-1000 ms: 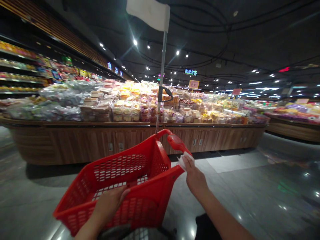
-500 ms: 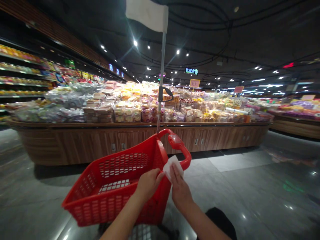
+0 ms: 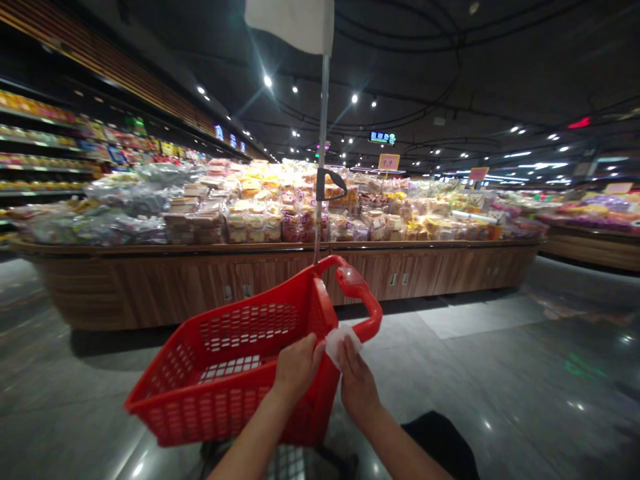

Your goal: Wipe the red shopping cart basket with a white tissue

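A red plastic shopping cart (image 3: 210,407) stands in front of me, its basket to the left and its curved handle (image 3: 370,310) to the right. My left hand (image 3: 296,365) is closed over the cart's near rim, close to where the handle joins the basket. Just right of it, my right hand (image 3: 357,380) presses a white wipe (image 3: 340,343) against the lower end of the handle. The fingers of that hand lie over the wipe. Through the slotted walls, a grid shows at the bottom of the basket.
A pole (image 3: 323,120) with a white flag (image 3: 293,23) and a black clip rises behind the cart. Beyond is a long wooden display counter (image 3: 165,283) heaped with packaged food (image 3: 255,220). Stocked shelves (image 3: 40,140) line the left. Grey tiled floor (image 3: 475,373) lies right of the cart.
My right hand and the wipe have slid slightly down and left along the handle, toward the basket. My left hand keeps its hold on the rim.
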A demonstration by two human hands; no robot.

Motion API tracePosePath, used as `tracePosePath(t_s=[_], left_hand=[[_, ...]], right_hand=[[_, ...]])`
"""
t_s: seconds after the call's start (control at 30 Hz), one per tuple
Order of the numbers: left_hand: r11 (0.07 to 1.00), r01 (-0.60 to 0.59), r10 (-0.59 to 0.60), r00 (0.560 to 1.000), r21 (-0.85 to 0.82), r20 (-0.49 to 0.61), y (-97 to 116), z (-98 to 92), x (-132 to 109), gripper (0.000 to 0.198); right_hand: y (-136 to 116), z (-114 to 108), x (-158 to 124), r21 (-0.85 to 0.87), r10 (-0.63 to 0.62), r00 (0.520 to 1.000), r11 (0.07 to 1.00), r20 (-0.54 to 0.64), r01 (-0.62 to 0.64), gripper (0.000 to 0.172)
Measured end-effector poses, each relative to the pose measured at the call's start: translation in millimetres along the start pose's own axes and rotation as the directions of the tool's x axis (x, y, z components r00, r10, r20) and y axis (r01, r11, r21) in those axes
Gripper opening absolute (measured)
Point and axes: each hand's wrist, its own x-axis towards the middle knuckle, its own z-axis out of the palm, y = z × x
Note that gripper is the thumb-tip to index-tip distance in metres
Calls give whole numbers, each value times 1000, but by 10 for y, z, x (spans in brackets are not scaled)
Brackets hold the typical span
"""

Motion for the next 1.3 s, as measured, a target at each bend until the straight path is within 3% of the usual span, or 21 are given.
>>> tracePosePath(t_s=[0.1, 0.2, 0.3, 0.43, 0.53, 0.6, 0.7, 0.77, 0.87, 0.93, 1.0, 1.07, 1.3], left_hand=[[1000, -13, 13, 1000, 9, -4, -42, -14, -26, 42], [1000, -15, 15, 1000, 8, -15, -77, -26, -45, 43], [1000, -17, 17, 1000, 1, -23, -85, -26, -44, 43], [999, -33, 33, 999, -3, -33, -99, -26, -55, 43], [999, -43, 43, 998, 3, -44, -143, -34, -83, 43], [999, -47, 47, 997, 6, -54, -179, -37, -101, 42], [999, -47, 47, 996, 7, -74, -222, -36, -120, 42], [999, -48, 49, 995, 6, -86, -245, -35, -136, 42], [998, -57, 57, 993, 6, -101, -285, -40, -171, 40], [998, -59, 60, 992, 9, -110, -318, -46, -201, 39], [998, -54, 55, 991, 15, -118, -349, -51, -226, 40], [999, -39, 42, 991, 24, -127, -367, -51, -240, 40], [998, 35, -26, 987, 53, -161, -266, -32, -225, 44]], right_hand=[[89, -70, -3, -29, -6, 1000, 1000, 3, 6, 74], [221, -192, 43, -77, 117, 993, 990, -21, -118, 75], [171, -200, 49, -60, 195, 981, 979, -17, -196, 76], [11, -139, -16, -28, 50, 998, 998, 28, -49, 77], [66, -256, 40, -31, 9, 998, 1000, 55, -7, 77], [163, -399, 165, -31, 135, 990, 990, 43, -134, 79], [246, -572, 381, 26, 373, 927, 927, 36, -374, 82], [211, -625, 454, 96, 430, 902, 896, 51, -433, 82], [67, -691, 421, 183, 380, 923, 905, 59, -384, 82], [-19, -785, 377, 220, 235, 967, 942, 102, -252, 84], [-48, -921, 393, 248, 68, 979, 962, 190, -115, 83], [-13, -1067, 497, 238, -9, 952, 969, 304, -67, 79], [208, -1395, 1001, 123, 7, 812, 988, 583, -97, 66]])
